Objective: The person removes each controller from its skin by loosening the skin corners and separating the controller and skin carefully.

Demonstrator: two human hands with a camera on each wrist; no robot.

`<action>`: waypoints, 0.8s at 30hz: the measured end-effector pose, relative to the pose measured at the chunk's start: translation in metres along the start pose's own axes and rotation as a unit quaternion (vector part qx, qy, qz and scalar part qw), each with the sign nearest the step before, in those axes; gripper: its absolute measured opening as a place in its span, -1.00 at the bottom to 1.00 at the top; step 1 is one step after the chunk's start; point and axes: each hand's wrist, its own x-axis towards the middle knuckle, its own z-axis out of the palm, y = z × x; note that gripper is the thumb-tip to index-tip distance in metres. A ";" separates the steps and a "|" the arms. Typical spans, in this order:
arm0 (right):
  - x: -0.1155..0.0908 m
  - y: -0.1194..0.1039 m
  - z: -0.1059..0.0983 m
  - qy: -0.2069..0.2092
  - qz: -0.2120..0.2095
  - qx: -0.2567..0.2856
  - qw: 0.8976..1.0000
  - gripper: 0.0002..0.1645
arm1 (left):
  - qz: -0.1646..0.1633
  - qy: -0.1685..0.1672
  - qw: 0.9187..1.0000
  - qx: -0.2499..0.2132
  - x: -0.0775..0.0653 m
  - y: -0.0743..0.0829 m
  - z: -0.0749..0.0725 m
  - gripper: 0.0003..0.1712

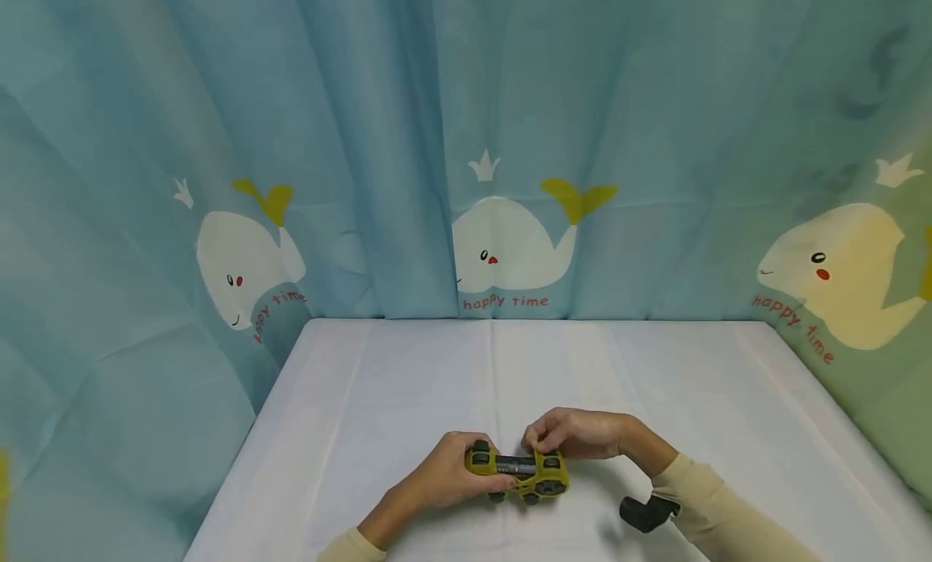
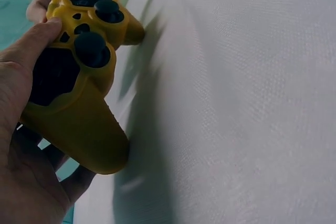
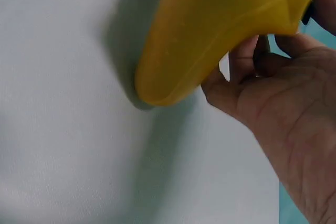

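A yellow game controller (image 1: 515, 465) with black buttons and sticks is held between both hands, low over the table. My left hand (image 1: 447, 473) grips its left part, the thumb lying across the front face in the left wrist view. There the controller (image 2: 100, 90) shows two black thumbsticks and a black directional pad area. At the other end, my right hand (image 1: 575, 433) holds the far edge with curled fingers and thumb. In the right wrist view, one rounded yellow handle (image 3: 194, 40) points down past the right hand (image 3: 289, 93), and part of the fingers is hidden behind it.
A white cloth covers the table (image 1: 408, 376). A black device (image 1: 648, 513) is worn at the right wrist. Blue-green curtains (image 1: 393, 141) with printed whales hang along the back and sides of the table.
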 end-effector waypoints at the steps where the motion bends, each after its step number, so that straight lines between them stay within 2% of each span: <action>1: -0.001 0.000 -0.001 0.001 -0.004 0.000 1.000 -0.84 | 0.000 -0.002 1.000 0.002 0.001 0.001 0.000 -0.68; 8: -0.005 0.009 0.000 0.029 -0.061 0.033 0.997 -0.79 | -0.018 -0.005 1.000 0.006 -0.001 0.005 0.000 -0.66; 12: -0.006 0.013 0.002 0.043 -0.074 0.040 0.996 -0.76 | -0.013 -0.002 1.000 0.016 -0.003 0.005 0.000 -0.65; 19: -0.004 0.005 -0.010 0.069 -0.045 -0.053 0.995 -0.86 | 0.021 0.007 0.999 0.036 -0.005 0.003 -0.002 -0.67; 24: -0.011 0.009 -0.018 0.072 -0.062 -0.070 0.993 -0.87 | 0.026 0.006 0.998 0.048 -0.003 0.003 0.002 -0.67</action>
